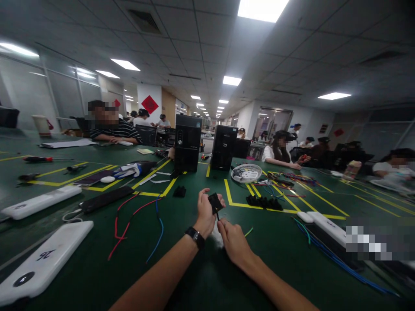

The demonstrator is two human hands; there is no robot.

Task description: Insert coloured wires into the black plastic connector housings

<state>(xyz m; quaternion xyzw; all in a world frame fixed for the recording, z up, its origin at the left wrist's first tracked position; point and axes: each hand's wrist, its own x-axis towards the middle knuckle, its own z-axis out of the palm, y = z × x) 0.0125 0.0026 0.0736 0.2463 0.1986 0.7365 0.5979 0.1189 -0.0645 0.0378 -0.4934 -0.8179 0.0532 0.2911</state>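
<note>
My left hand (205, 211), with a black watch on the wrist, is closed on a small black connector block (215, 202) held a little above the green table (97, 268). My right hand (231, 239) sits just below and to the right of it, fingers pinched at a thin dark wire that hangs from the block. Red wires (125, 220) and a blue wire (158, 235) lie loose on the table to the left. A row of small black connectors (264, 202) lies to the right, beyond a yellow tape line.
Two black computer towers (187, 142) (223, 147) stand behind, with a white basket (246, 172) of parts beside them. White power strips (42, 201) (327, 222) and a white flat device (42, 261) lie at the sides. Several people sit at the far edges.
</note>
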